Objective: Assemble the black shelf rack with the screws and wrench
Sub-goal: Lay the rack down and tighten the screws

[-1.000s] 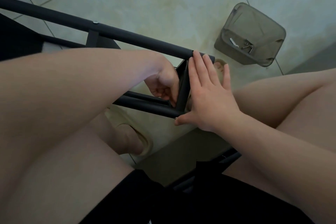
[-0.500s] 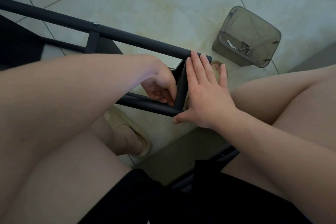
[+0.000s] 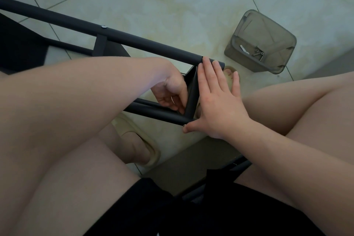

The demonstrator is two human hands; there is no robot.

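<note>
Black shorts [image 3: 134, 209], beige slide sandals [image 3: 153, 152]

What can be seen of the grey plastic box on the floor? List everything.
The translucent grey plastic box stands on the tiled floor, beyond the end of the black shelf rack and apart from it. It is squarish, with rounded corners and a thicker rim, and its open top faces the camera. Inside lie a few small silvery screws and, beside them, a pale flat wrench. Only the floor touches the box.
</note>
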